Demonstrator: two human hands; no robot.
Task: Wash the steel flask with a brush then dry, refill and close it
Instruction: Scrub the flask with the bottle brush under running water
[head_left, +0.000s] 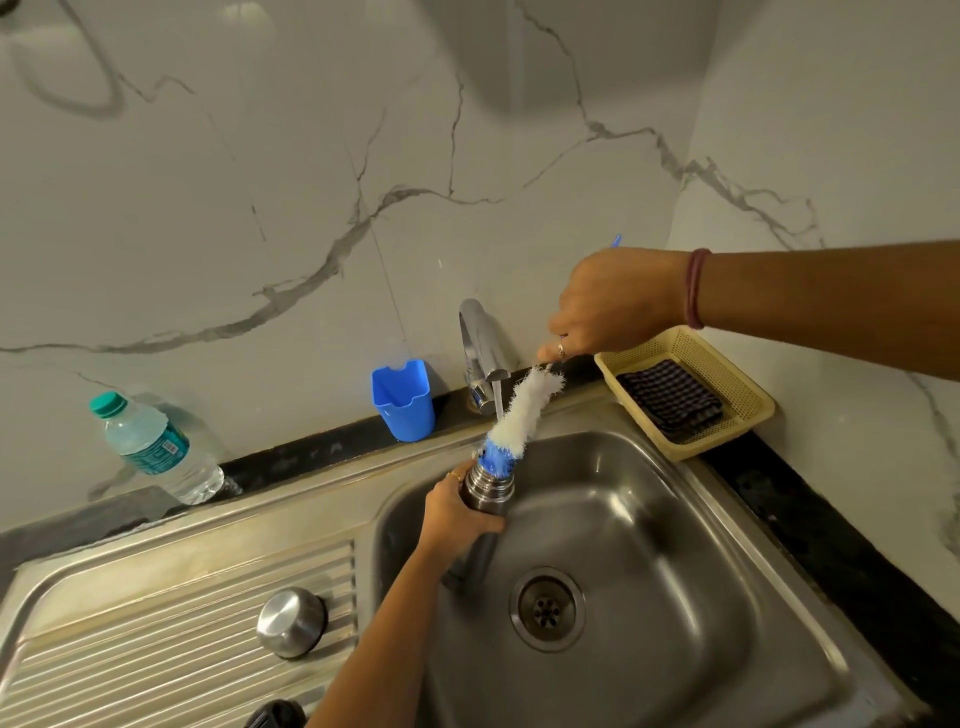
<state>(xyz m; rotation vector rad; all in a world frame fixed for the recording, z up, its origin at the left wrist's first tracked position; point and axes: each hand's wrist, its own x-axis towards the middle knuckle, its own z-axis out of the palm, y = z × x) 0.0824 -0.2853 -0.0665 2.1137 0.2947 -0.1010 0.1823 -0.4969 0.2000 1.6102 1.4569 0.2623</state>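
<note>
My left hand (457, 512) grips the steel flask (485, 493) around its upper body, holding it tilted over the sink basin (649, 545). A bottle brush (522, 410) with white and blue bristles has its tip in the flask's mouth, most of the bristles still outside. My right hand (613, 301) holds the brush by its handle from above; the blue handle end pokes out behind the hand. A thin stream of water runs from the chrome tap (480, 343) beside the brush. The flask's steel cap (291, 621) sits on the ribbed drainboard (156, 649).
A plastic water bottle (156, 449) with a green cap stands at the back left. A blue plastic holder (404, 400) sits by the tap. A yellow basket (727, 384) with a dark checked cloth (672, 397) lies right of the sink. A black object (275, 714) shows at the bottom edge.
</note>
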